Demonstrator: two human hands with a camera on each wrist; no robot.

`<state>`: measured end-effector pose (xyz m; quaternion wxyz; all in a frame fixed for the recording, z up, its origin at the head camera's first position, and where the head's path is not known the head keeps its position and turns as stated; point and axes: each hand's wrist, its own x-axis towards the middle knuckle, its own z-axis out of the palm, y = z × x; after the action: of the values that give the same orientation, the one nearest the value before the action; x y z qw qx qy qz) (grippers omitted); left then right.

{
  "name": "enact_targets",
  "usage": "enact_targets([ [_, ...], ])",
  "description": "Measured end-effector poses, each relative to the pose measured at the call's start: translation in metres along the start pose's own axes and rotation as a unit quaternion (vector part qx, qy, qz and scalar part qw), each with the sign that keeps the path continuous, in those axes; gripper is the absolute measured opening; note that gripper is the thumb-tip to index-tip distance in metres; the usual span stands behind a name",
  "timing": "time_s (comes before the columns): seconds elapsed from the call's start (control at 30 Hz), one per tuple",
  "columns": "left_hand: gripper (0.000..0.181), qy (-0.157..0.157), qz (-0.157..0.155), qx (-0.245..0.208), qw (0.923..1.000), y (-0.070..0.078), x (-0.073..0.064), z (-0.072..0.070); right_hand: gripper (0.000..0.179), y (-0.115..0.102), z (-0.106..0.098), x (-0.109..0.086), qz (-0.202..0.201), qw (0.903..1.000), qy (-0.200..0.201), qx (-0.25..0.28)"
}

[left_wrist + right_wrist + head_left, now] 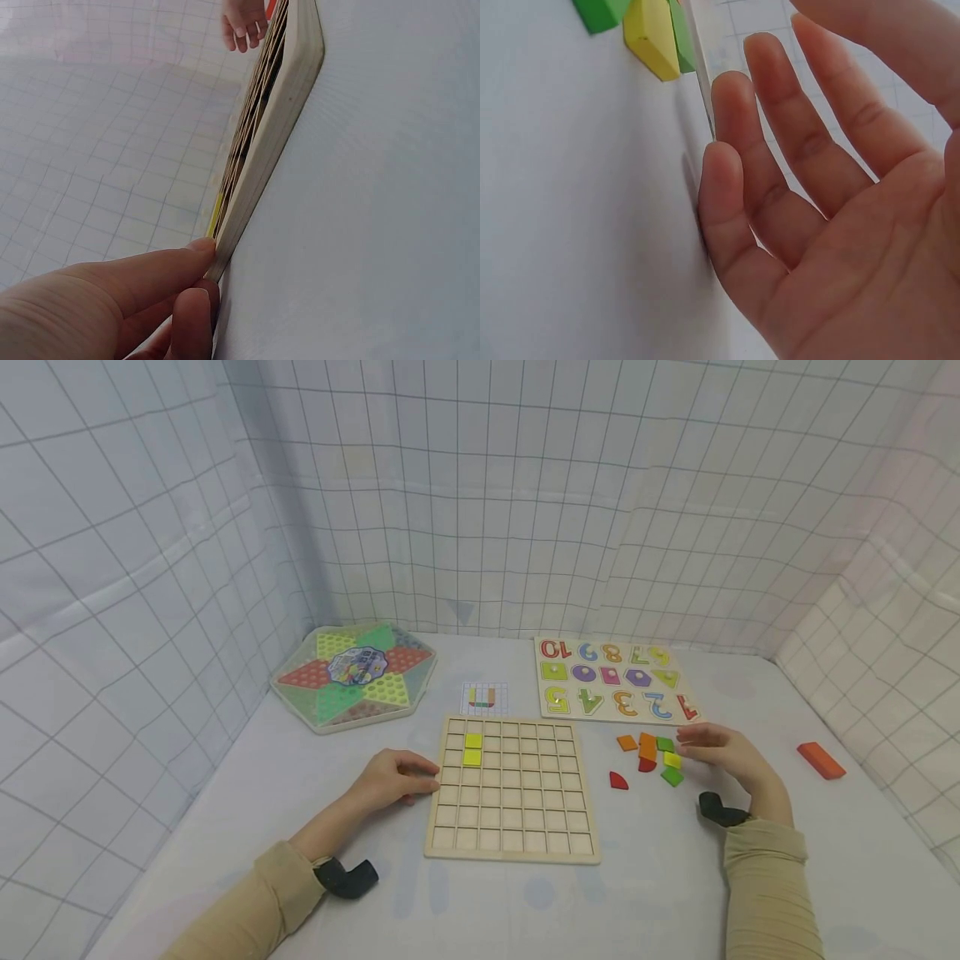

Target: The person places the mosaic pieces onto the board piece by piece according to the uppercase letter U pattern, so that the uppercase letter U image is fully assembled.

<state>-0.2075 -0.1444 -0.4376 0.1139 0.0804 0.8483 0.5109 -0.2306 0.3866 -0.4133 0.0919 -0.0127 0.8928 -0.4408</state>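
Note:
My left hand (392,778) rests its fingertips at the left rim of a wooden grid board (512,857). In the left wrist view one fingertip (201,246) sits on the rim and the other fingers lie beside the edge. Two yellow square tiles (472,749) fill two cells near the board's upper left. My right hand (723,752), fingers loosely bent and holding nothing, hovers just right of a loose group of tiles. Nearest it are a green tile (665,744) and a yellow tile (672,760); orange tiles (647,747) and red quarter-round tiles (618,781) lie further left.
A small card (484,698) with a coloured U pattern lies behind the board. A number-and-shape puzzle (615,678) stands back right, a hexagonal Chinese checkers box (352,677) back left. An orange-red block (821,761) lies far right. Gridded cloth walls surround the table.

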Motion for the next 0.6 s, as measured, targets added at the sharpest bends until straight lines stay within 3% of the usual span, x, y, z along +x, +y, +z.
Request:
enact_targets([
  [0.6,0.027,0.001,0.000,-0.001,1.0000,0.0010,-0.0007,0.0002,0.059,0.0051,0.0026,-0.0003,0.015,0.9996,-0.023,0.012],
])
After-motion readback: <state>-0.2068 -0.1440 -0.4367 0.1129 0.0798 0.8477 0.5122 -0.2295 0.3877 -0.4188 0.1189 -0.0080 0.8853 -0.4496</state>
